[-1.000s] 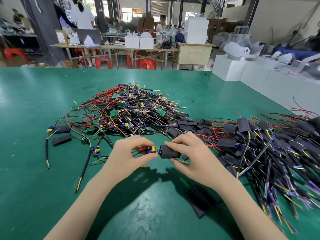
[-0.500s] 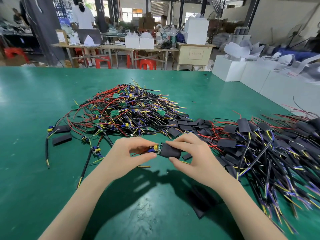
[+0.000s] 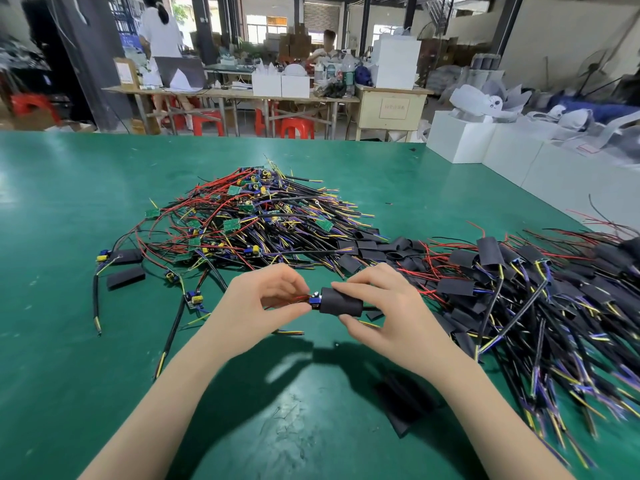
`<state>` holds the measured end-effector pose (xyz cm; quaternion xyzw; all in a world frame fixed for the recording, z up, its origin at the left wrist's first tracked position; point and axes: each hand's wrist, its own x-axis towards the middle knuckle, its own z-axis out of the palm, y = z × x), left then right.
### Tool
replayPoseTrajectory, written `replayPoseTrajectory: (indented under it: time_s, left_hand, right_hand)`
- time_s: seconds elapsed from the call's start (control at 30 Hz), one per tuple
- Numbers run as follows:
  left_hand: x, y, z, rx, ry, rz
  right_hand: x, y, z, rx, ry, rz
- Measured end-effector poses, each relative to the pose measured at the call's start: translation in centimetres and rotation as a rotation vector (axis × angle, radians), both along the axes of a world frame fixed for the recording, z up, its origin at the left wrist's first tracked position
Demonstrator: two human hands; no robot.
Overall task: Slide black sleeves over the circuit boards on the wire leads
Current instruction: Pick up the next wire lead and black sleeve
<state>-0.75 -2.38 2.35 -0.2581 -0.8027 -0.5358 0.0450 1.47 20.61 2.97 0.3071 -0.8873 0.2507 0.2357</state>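
Note:
Above the green table (image 3: 69, 341), my right hand (image 3: 388, 317) grips a black sleeve (image 3: 341, 301) between thumb and fingers. Only the blue and yellow end of a circuit board (image 3: 315, 299) pokes out of the sleeve's left mouth. My left hand (image 3: 256, 306) pinches the board's red wire leads (image 3: 294, 299) just left of it. Behind lies a heap of bare boards on wires (image 3: 242, 223). At the right lies a pile of sleeved leads (image 3: 519, 289).
Loose black sleeves lie at the left (image 3: 125, 277) and in the middle (image 3: 363, 251); another flat sleeve (image 3: 405, 400) is near my right forearm. Single bare leads (image 3: 192, 299) lie left of my hands. White boxes (image 3: 460, 140) stand past the table's far right edge.
The sleeve has moved left over the board, which now shows less of itself. Both hands have risen slightly and stayed together.

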Motion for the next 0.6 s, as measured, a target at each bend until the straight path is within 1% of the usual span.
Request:
replayPoseTrajectory:
  time_s: [0.17,0.33,0.5,0.6]
  left_hand:
    - [0.09,0.13,-0.11,0.014,0.006,0.012]
    - [-0.03,0.39,-0.19,0.057,0.034,0.024]
    - [0.12,0.52,-0.22,0.07,0.065,0.01]
    - [0.13,0.71,-0.34,0.079,0.064,0.027]
  right_hand:
    - [0.19,-0.29,-0.23,-0.037,-0.097,0.021]
    - [0.35,-0.31,0.15,-0.14,-0.171,0.066]
    - [0.4,-0.34,0.39,-0.223,-0.294,0.071]
    - [0.54,-0.73,0.16,-0.261,-0.308,0.063]
